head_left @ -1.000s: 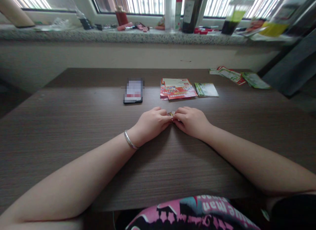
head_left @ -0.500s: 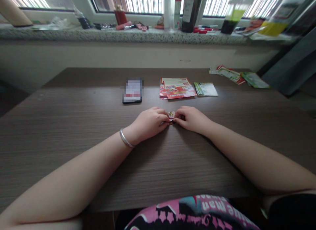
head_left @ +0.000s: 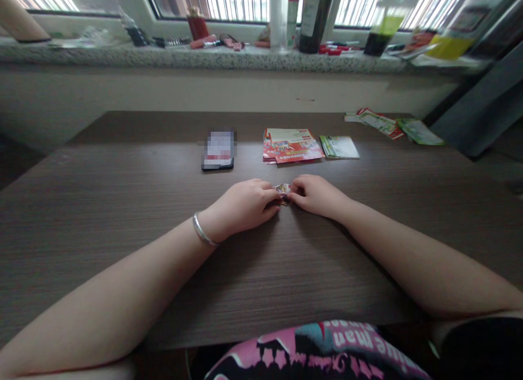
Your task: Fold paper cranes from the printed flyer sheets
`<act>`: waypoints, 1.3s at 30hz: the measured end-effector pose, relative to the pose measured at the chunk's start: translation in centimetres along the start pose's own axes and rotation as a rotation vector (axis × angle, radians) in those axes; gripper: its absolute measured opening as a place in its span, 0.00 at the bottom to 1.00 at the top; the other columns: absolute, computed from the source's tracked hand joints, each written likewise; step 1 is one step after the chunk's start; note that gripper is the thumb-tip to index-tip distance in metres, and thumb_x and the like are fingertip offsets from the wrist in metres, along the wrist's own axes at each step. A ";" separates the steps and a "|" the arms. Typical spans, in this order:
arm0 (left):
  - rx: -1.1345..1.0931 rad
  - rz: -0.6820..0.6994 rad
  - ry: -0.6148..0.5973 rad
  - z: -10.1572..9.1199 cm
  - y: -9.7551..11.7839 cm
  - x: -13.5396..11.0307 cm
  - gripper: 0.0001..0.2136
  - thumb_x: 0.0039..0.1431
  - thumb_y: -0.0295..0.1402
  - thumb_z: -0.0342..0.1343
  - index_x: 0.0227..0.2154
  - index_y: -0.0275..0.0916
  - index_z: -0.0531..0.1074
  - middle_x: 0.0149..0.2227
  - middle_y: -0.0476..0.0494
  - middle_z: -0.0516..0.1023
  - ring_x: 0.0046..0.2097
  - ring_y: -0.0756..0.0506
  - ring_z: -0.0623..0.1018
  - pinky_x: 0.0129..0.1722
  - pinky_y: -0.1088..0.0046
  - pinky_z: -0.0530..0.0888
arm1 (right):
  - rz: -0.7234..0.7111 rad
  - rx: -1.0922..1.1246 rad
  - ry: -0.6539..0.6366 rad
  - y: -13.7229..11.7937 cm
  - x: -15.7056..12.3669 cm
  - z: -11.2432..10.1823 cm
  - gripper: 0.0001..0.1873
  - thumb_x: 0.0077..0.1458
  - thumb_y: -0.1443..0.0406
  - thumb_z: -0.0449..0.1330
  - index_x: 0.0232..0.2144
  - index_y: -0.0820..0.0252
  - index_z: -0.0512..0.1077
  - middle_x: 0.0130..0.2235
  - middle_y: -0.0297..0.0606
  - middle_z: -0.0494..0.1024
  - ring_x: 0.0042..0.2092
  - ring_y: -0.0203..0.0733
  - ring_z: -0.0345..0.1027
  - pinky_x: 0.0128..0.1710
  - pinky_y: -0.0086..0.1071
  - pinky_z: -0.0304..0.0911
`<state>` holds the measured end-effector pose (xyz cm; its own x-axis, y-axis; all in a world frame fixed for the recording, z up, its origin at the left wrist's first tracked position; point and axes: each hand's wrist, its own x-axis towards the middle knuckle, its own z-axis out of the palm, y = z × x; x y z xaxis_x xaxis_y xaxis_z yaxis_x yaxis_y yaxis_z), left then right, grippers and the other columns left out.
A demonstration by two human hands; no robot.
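My left hand (head_left: 243, 204) and my right hand (head_left: 317, 194) meet at the middle of the brown wooden table (head_left: 122, 206). Both pinch a small folded piece of printed paper (head_left: 283, 191) between their fingertips, just above the tabletop. Most of the paper is hidden by my fingers. A silver bangle (head_left: 201, 231) sits on my left wrist.
Beyond my hands lie a black phone (head_left: 218, 150), a stack of red leaflets (head_left: 291, 146) and a green-white leaflet (head_left: 340, 147). More leaflets (head_left: 392, 125) lie at the far right. The stone windowsill (head_left: 204, 56) holds bottles, cups and small items.
My fingers have shifted a little on the folded paper, showing slightly more of it. Both hands stay in the same place.
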<state>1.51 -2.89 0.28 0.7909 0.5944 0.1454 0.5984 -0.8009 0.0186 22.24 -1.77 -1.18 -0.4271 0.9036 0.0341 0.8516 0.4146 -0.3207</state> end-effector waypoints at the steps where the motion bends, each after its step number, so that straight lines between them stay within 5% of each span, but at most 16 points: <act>1: -0.003 0.009 -0.003 -0.1 0.0 0.0 0.12 0.63 0.34 0.50 0.45 0.38 0.75 0.39 0.41 0.79 0.40 0.43 0.78 0.42 0.66 0.74 | 0.009 0.000 -0.005 0.0 0.0 0.0 0.10 0.56 0.61 0.57 0.27 0.59 0.72 0.31 0.38 0.78 0.33 0.39 0.67 0.31 0.30 0.54; 11: 0.082 0.191 -0.014 -0.1 -0.6 0.1 0.14 0.65 0.30 0.47 0.48 0.38 0.74 0.41 0.40 0.79 0.42 0.45 0.78 0.46 0.67 0.73 | 0.091 -0.074 -0.013 -0.2 0.1 -0.4 0.12 0.55 0.57 0.57 0.27 0.57 0.75 0.31 0.37 0.80 0.33 0.41 0.71 0.31 0.32 0.53; 21: 0.091 0.082 0.039 0.0 0.1 -0.3 0.13 0.65 0.34 0.48 0.45 0.41 0.75 0.39 0.44 0.78 0.40 0.45 0.76 0.41 0.69 0.72 | 0.010 -0.186 -0.046 -0.3 0.1 -0.7 0.16 0.58 0.55 0.55 0.28 0.58 0.75 0.33 0.40 0.80 0.34 0.43 0.71 0.31 0.33 0.50; 39: 0.125 0.085 0.035 0.3 0.4 -0.3 0.13 0.64 0.31 0.48 0.47 0.40 0.74 0.40 0.42 0.77 0.40 0.44 0.75 0.41 0.68 0.72 | -0.007 -0.225 -0.029 -0.3 -0.1 -0.4 0.15 0.59 0.56 0.54 0.28 0.59 0.74 0.34 0.41 0.80 0.35 0.44 0.70 0.32 0.34 0.50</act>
<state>1.59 -3.36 -0.05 0.8358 0.5201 0.1760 0.5425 -0.8317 -0.1184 22.14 -1.90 -0.70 -0.4395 0.8982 0.0070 0.8933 0.4379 -0.1013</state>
